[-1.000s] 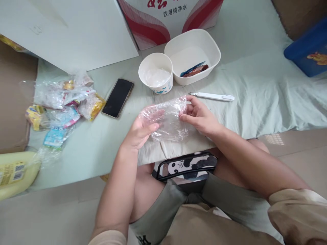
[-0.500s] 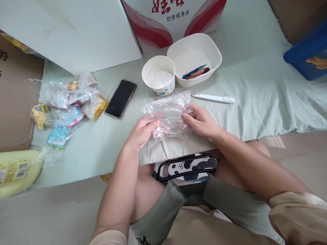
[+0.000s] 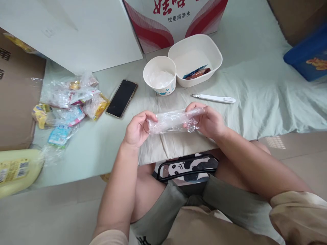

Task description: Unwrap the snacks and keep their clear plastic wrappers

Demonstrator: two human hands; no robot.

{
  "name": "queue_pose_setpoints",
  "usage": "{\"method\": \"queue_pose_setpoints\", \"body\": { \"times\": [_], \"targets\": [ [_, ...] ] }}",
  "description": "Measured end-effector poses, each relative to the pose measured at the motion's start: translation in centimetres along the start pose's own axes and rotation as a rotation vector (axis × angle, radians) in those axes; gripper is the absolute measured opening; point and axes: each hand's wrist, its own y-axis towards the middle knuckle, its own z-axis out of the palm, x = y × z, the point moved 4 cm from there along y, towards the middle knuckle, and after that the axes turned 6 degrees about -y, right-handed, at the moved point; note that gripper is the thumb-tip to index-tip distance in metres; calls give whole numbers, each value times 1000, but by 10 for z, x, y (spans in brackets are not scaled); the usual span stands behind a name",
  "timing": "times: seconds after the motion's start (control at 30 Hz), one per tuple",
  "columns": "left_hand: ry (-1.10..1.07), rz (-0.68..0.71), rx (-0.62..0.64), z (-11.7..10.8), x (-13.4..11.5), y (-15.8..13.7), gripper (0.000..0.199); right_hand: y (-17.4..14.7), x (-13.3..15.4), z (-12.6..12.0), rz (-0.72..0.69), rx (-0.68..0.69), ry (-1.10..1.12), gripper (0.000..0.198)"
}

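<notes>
A crumpled clear plastic wrapper, folded into a narrow strip, is stretched between both hands just above the front edge of the pale green sheet. My left hand pinches its left end. My right hand grips its right end with the fingers curled over it. Behind the hands lies a white utility knife. Further back stand a round white cup with clear plastic inside and a white rectangular bowl with a dark snack packet in it.
A black phone lies left of the cup. A heap of snack packets in clear bags sits at the left, with a yellow bottle at the edge. A red-and-white carton, a cardboard box and a blue bin ring the area. A panda case rests on my lap.
The wrapper was a wide flat sheet held open. It has been folded down into a narrow strip, and both hands have closed on its ends.
</notes>
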Motion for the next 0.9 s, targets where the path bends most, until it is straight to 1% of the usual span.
{"method": "queue_pose_setpoints", "body": {
  "times": [0.07, 0.1, 0.17, 0.23, 0.27, 0.37, 0.4, 0.43, 0.47, 0.57, 0.6, 0.63, 0.67, 0.7, 0.77, 0.83, 0.87, 0.9],
  "targets": [
    [49, 27, -4, -2, 2, 2, 26, -2, 4, -1, -42, 12, -110, 43],
    [81, 41, -10, -2, 4, 3, 24, -3, 5, -2, -62, -5, -196, 44],
    [130, 67, -11, -2, 7, 3, 28, -6, 6, -4, -86, -58, -338, 37],
    [144, 91, 6, 2, 8, 3, 38, -9, 4, -6, -94, -108, -354, 29],
    [145, 105, 18, 4, 9, 4, 43, -11, 3, -7, -88, -129, -325, 34],
    [160, 159, 26, 8, 8, 6, 54, -13, 0, -11, -41, -197, -267, 62],
    [169, 183, 10, 8, 8, 7, 56, -14, -1, -13, -29, -232, -261, 66],
    [181, 209, -15, 7, 7, 9, 57, -14, 0, -15, -29, -271, -257, 65],
    [193, 239, -51, 5, 6, 11, 57, -14, 1, -17, -42, -312, -256, 60],
    [224, 369, -221, -3, 2, 15, 50, -16, 8, -21, -120, -418, -321, 27],
    [234, 412, -275, -5, 1, 15, 44, -18, 11, -21, -155, -446, -373, 20],
    [249, 442, -309, -5, 1, 15, 37, -20, 15, -20, -201, -469, -434, 17],
    [269, 455, -313, -4, 3, 14, 32, -23, 18, -18, -262, -482, -500, 16],
    [293, 456, -284, 0, 6, 13, 30, -26, 22, -15, -334, -478, -566, 14],
    [347, 444, -159, 12, 13, 10, 33, -31, 25, -7, -464, -404, -685, 13],
    [385, 446, -15, 28, 21, 7, 51, -35, 22, 4, -526, -243, -755, 13],
    [397, 447, 51, 35, 23, 5, 61, -35, 19, 9, -528, -150, -769, 13],
    [407, 443, 107, 41, 25, 3, 67, -36, 16, 13, -521, -66, -769, 14]
  ]
}}
